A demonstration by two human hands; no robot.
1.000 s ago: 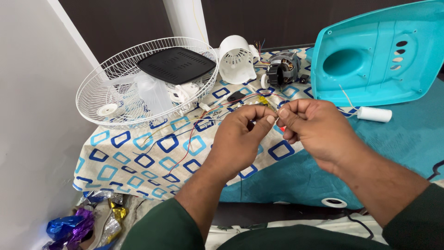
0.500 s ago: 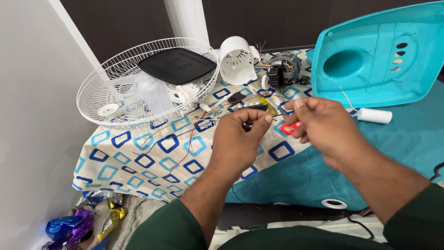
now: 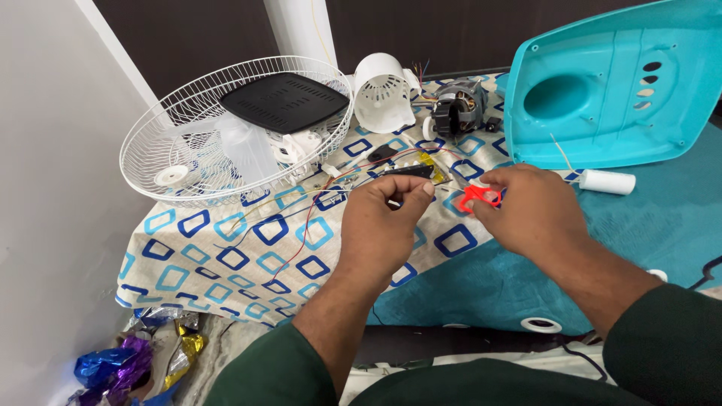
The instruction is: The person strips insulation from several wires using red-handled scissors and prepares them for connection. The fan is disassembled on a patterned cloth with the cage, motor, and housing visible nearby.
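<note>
Left hand (image 3: 380, 225) is pinched shut, thumb and forefinger together on the end of a thin wire (image 3: 301, 225) that trails away to the hand's left and slightly toward the person across the patterned cloth (image 3: 226, 248). Right hand (image 3: 530, 210) is closed on a small red tool (image 3: 477, 197), gripped at its fingertips; whether it is a cutter or a stripper cannot be told. The two hands stand near each other but apart, the red tool just to the right of the left hand's fingertips and not touching the wire.

Progress, as judged: the fan is well dismantled. A white wire guard (image 3: 226, 128) lies beyond and left of the left hand with a black plate (image 3: 286, 101) resting in it; a white motor cover (image 3: 383, 94) and a bare motor (image 3: 455, 109) sit beyond both hands; a turquoise housing shell (image 3: 617, 83) stands beyond the right hand, a white cylinder (image 3: 608, 182) just past its knuckles. The wiring work appears under way, with no finished joint visible and reassembly not begun.

Orientation: the wire's long axis runs roughly left to right, its held end pointing toward the right hand. The red tool's long axis cannot be read; it is mostly covered.
</note>
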